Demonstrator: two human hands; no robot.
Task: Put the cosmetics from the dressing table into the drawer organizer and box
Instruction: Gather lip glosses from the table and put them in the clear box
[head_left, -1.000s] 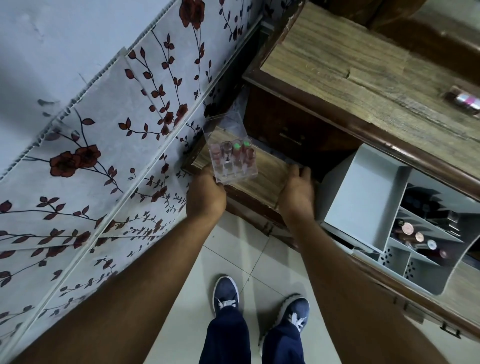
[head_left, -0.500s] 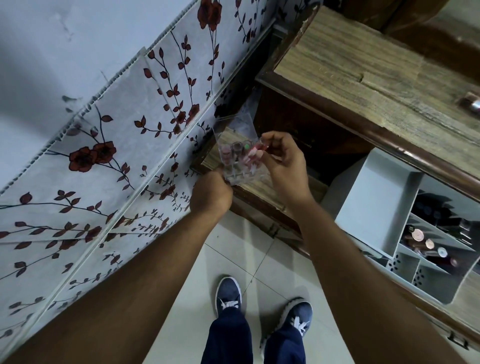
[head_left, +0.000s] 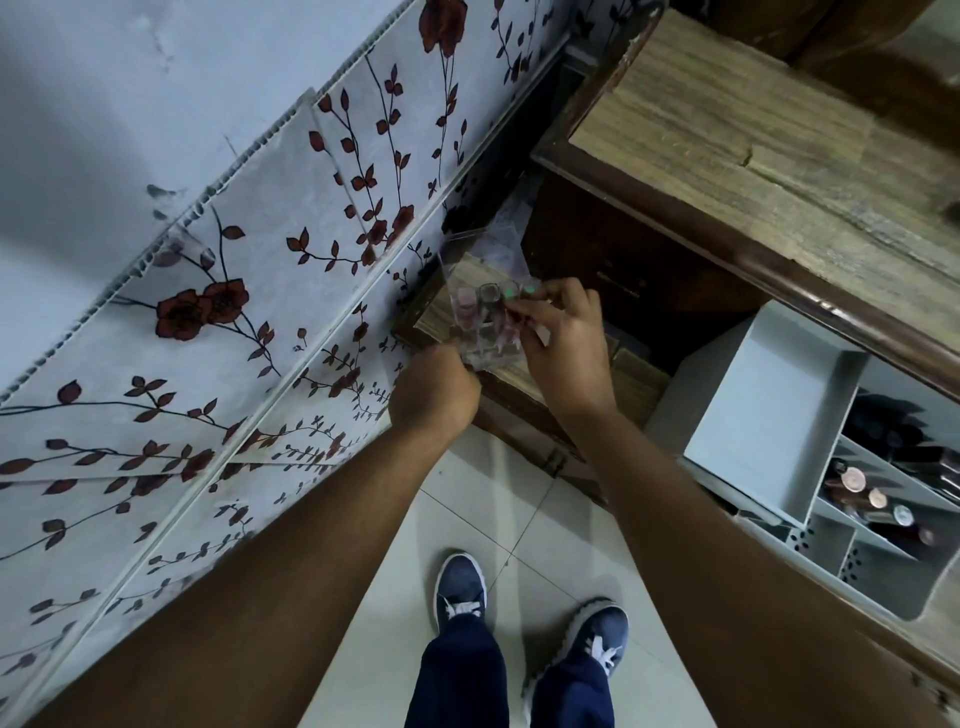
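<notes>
Beside floral wall, right hand (head_left: 563, 343) now pinches clear box (head_left: 485, 325); left hand (head_left: 434, 389) fingers hidden.

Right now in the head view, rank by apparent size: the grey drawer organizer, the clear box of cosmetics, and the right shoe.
1. Grey drawer organizer, clearly largest.
2 and 3. Right shoe and clear box look roughly alike; hands partly cover the box, so I won't rank them.

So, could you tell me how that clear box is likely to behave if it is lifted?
The clear box looks like thin rigid plastic, so probably stiff, light and slick. Its tubes stand upright, so tilting may spill them. The left hand steadies it.
</notes>
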